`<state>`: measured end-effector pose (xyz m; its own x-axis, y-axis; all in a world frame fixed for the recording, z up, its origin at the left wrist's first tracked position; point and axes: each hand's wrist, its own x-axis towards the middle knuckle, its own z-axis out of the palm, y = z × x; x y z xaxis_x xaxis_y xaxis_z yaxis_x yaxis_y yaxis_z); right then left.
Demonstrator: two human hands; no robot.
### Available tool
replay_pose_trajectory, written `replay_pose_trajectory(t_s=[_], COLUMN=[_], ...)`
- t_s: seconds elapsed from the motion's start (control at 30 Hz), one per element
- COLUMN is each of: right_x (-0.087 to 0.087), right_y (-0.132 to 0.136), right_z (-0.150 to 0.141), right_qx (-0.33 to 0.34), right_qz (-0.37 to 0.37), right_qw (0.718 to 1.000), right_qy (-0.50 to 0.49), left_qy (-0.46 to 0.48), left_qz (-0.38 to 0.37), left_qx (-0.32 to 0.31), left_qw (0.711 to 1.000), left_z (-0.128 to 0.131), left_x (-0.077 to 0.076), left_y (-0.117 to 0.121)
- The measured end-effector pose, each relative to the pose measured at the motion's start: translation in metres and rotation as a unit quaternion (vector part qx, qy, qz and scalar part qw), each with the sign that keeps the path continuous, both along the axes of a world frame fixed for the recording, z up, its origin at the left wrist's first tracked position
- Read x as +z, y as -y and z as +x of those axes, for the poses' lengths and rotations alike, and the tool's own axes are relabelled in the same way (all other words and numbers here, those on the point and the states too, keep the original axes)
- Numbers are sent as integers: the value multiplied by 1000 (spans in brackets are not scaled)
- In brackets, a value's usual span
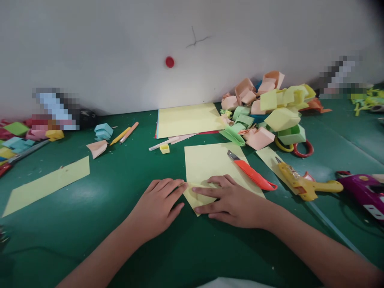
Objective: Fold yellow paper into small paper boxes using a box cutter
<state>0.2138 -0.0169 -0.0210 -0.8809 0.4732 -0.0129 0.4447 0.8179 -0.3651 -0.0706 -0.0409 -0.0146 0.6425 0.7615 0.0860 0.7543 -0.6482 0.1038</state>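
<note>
A pale yellow paper sheet (210,162) lies on the green table in front of me. Its near corner and a fold or loose piece are under my right hand (237,204), whose fingers are spread flat on the paper. My left hand (159,206) rests at the sheet's left edge, fingers stretched out and fingertips touching the paper. Across the sheet's right part lies an orange-red utility knife (252,174), blade out and pointing away to the left. Neither hand touches the knife.
Folded paper pieces (261,116) are heaped at the back right by scissors (303,149). A yellow glue gun (306,184) and a purple device (364,192) lie right. Stacked sheets (186,120) sit by the wall. Left are a paper strip (51,186) and an orange pencil (129,133).
</note>
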Motion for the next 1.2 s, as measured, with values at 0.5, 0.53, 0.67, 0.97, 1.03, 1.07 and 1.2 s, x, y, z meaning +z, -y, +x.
replay_pose_trajectory(t_s=[0.5, 0.53, 0.67, 0.97, 1.03, 1.07, 1.2], right_x=[0, 0, 3, 4, 6, 6, 9], right_y=[-1, -1, -1, 2, 4, 5, 4], right_z=[1, 1, 1, 3, 2, 1, -3], right_qx=[3, 3, 2, -169, -232, -262, -359], right_qz=[-14, -15, -23, -111, -161, -186, -232], right_qw=[999, 999, 998, 967, 941, 923, 859], right_qy=[-34, -39, -62, -153, -187, -209, -282], left_qy=[76, 86, 112, 317, 385, 406, 382], left_qz=[-57, -69, -125, -230, -261, -281, -308], left_qx=[113, 117, 131, 180, 188, 188, 182], left_qw=[989, 987, 977, 902, 865, 849, 852], left_z=[-1, 0, 2, 7, 12, 16, 34], left_x=[-4, -3, 3, 8, 10, 11, 16], left_y=[-5, -5, -6, 2, 4, 5, 9])
